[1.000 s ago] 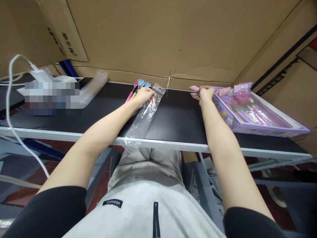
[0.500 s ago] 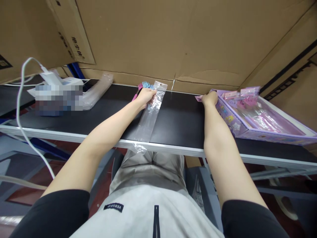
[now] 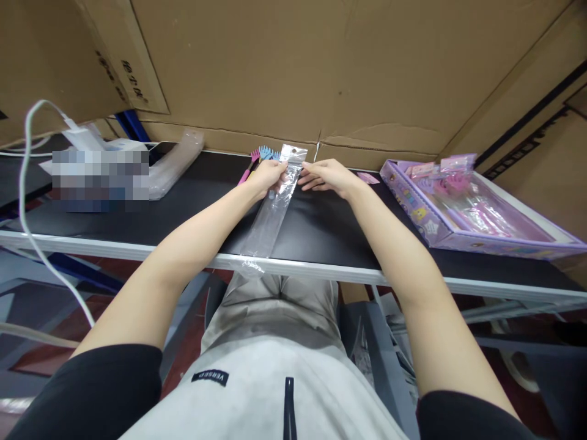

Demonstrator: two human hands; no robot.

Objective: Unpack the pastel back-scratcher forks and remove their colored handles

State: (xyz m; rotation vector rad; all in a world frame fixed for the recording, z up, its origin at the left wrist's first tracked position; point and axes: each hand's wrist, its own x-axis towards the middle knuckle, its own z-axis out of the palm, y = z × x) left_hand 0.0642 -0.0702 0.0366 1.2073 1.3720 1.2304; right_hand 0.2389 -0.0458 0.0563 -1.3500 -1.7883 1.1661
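Note:
A long clear plastic bag lies on the black table, its lower end hanging over the front edge. My left hand pinches the bag near its top. My right hand rests beside the bag's top with fingers stretched toward it, touching its edge. Several small pink and blue comb-like tools lie just behind my left hand. A small pink card lies on the table to the right of my right hand.
A purple tray holding pink packaged items sits at the right. A stack of clear bags and a white charger with cable lie at the left. Cardboard boxes wall off the back.
My right hand left the purple tray, set the pink card on the table and moved left to the bag's top. My left hand stayed on the bag.

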